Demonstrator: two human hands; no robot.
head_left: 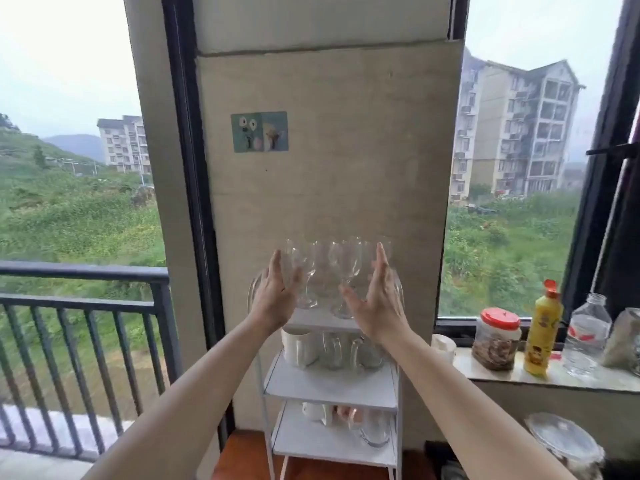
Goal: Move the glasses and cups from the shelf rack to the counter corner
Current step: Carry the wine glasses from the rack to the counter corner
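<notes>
A narrow white shelf rack (330, 388) stands against the concrete pillar. Several clear stemmed wine glasses (327, 271) stand on its top shelf. The middle shelf holds a white mug (298, 348) and clear glass mugs (369, 353). More cups (346, 419) sit on the lower shelf. My left hand (275, 294) is open, palm inward, at the left side of the wine glasses. On their right side my right hand (375, 299) is open too, palm facing left. Neither hand grips a glass.
A stone counter ledge (554, 379) runs right of the rack under the window. It carries a white cup (443, 346), a red-lidded jar (497, 341), a yellow bottle (543, 332) and a clear bottle (587, 336). A black balcony railing (86, 299) is at left.
</notes>
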